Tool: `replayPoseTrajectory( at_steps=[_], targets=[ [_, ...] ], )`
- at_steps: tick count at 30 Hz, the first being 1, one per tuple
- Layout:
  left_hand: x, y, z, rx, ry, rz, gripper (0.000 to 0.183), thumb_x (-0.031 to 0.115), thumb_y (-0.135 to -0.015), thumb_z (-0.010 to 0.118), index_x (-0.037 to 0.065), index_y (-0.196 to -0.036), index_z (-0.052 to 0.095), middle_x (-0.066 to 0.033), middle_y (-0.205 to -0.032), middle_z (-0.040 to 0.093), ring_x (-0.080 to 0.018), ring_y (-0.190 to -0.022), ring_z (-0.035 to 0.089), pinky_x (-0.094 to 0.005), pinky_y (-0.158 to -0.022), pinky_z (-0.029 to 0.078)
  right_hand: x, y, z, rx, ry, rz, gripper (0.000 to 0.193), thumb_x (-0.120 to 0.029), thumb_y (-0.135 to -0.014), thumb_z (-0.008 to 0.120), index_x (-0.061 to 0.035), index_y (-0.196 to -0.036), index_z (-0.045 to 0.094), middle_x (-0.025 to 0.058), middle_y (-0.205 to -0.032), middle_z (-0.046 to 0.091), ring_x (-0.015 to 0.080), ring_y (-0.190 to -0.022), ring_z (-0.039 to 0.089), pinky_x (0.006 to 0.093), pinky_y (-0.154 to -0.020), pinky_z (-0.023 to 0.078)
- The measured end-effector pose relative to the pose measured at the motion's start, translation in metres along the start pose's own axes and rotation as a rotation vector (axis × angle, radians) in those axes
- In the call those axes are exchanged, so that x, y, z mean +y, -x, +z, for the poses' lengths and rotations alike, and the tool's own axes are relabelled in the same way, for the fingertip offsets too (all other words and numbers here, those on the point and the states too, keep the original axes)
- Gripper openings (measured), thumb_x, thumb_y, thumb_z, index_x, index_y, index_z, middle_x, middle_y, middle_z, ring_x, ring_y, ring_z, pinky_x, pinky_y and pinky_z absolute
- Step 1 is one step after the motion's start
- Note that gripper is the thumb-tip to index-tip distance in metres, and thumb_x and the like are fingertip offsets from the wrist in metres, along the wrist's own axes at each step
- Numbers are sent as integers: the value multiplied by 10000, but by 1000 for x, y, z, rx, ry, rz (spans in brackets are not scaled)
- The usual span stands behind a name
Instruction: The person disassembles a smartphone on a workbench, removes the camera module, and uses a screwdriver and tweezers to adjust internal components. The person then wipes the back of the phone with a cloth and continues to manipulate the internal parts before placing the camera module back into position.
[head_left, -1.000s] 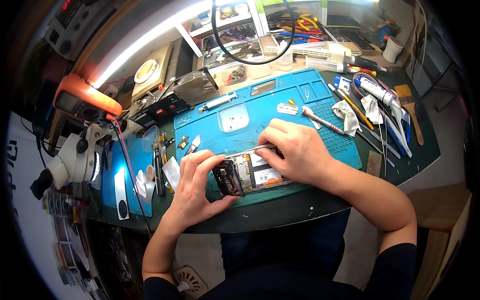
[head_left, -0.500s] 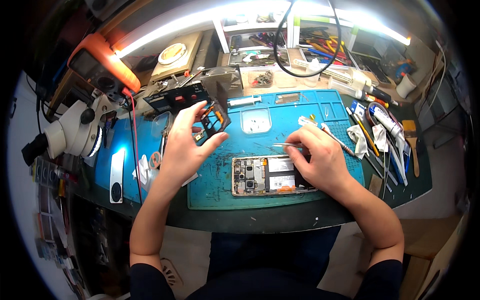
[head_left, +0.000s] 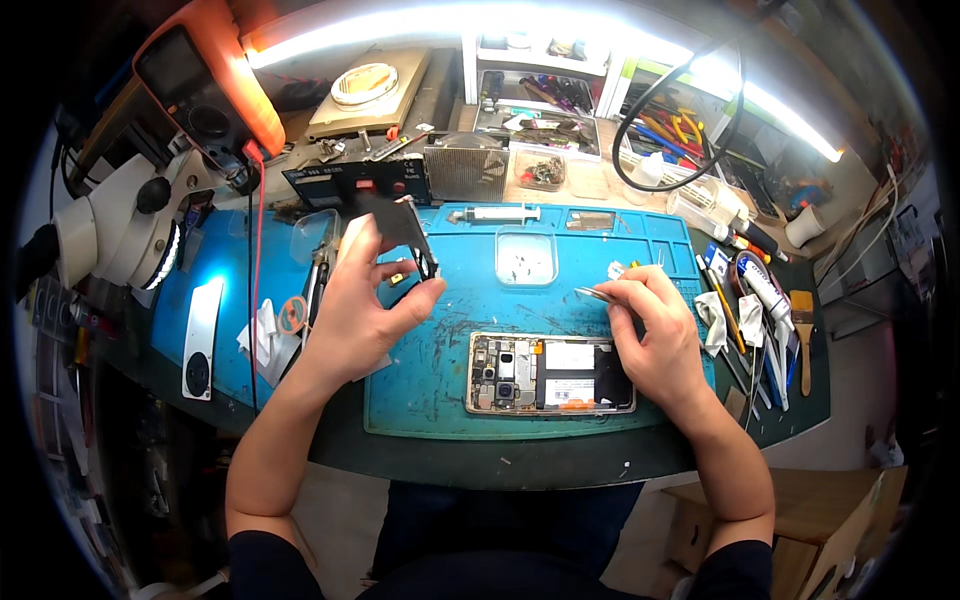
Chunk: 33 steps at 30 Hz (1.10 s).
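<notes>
My left hand [head_left: 345, 330] is raised over the left part of the blue mat, thumb and fingers closed on a thin black plastic phone cover piece [head_left: 414, 238]. The piece is tilted, nearly edge-on. Metal tweezers [head_left: 596, 294] are pinched in my right hand [head_left: 660, 335], their tips pointing left, above the mat. Below and left of that hand lies an opened smartphone [head_left: 525, 372], its inside facing up. Cameras and circuit board show at its left end, a battery with white labels to the right. My right hand slightly overlaps its upper right corner.
A clear square dish [head_left: 526, 283] with tiny parts stands behind the phone. At left are a microscope [head_left: 115, 235], an orange multimeter [head_left: 205, 95] with a red lead, and a white panel [head_left: 203, 345]. Brushes, pens and tubes, including a wooden-handled brush [head_left: 803, 330], lie at right.
The black cover piece has turned more edge-on in my left hand. My right hand and the tweezers have moved off the phone, uncovering its right end. The whole view has shifted slightly.
</notes>
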<state>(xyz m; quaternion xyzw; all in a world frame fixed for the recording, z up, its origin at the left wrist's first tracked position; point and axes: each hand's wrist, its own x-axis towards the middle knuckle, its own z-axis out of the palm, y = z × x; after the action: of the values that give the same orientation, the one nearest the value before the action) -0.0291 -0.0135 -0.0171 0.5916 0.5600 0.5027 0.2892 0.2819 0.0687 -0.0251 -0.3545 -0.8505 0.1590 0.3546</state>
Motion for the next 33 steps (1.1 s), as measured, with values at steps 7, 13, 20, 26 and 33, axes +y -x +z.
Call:
replayPoseTrajectory(
  at_steps=[7, 13, 20, 26, 33],
  targets=[
    [-5, 7, 6, 39, 417, -126, 564, 233, -1045, 612, 2, -1526, 427, -137, -1503, 475, -257, -1337, 545, -426, -1029, 531, 3, 0, 3, -31, 50, 63, 178, -11, -881, 718, -35, -1056, 739, 126, -976, 697, 314, -901, 670, 401, -789, 541],
    [8, 3, 3, 95, 659, -257, 666, 287, -1054, 642, -45, -1549, 345, -156, -1437, 530, -232, -1305, 567, -397, -1035, 529, 7, -1, 2, -60, 90, 94, 177, -41, -873, 745, -47, -1049, 742, 110, -969, 704, 311, -885, 662, 391, -780, 535],
    [15, 5, 5, 69, 654, -285, 695, 362, -1063, 634, -58, -1539, 351, -168, -1434, 532, -223, -1316, 554, -388, -1032, 529, 8, -2, 0, -74, 116, 63, 177, -19, -881, 746, -25, -1058, 740, 115, -980, 704, 264, -869, 680, 349, -742, 549],
    [14, 4, 6, 69, 641, -294, 683, 386, -1076, 606, -54, -1536, 357, -161, -1413, 545, -218, -1293, 567, -382, -1016, 534, 8, -1, 0, -78, 87, 110, 172, -33, -875, 748, -37, -1047, 741, 110, -975, 703, 282, -884, 674, 366, -763, 543],
    [13, 5, 6, 87, 643, -281, 652, 414, -1084, 585, -42, -1510, 396, -145, -1377, 573, -206, -1262, 588, -373, -993, 540, 9, -1, 2, -76, 72, 129, 168, -50, -872, 749, -49, -1040, 745, 102, -981, 704, 298, -915, 668, 385, -803, 538]
  ],
)
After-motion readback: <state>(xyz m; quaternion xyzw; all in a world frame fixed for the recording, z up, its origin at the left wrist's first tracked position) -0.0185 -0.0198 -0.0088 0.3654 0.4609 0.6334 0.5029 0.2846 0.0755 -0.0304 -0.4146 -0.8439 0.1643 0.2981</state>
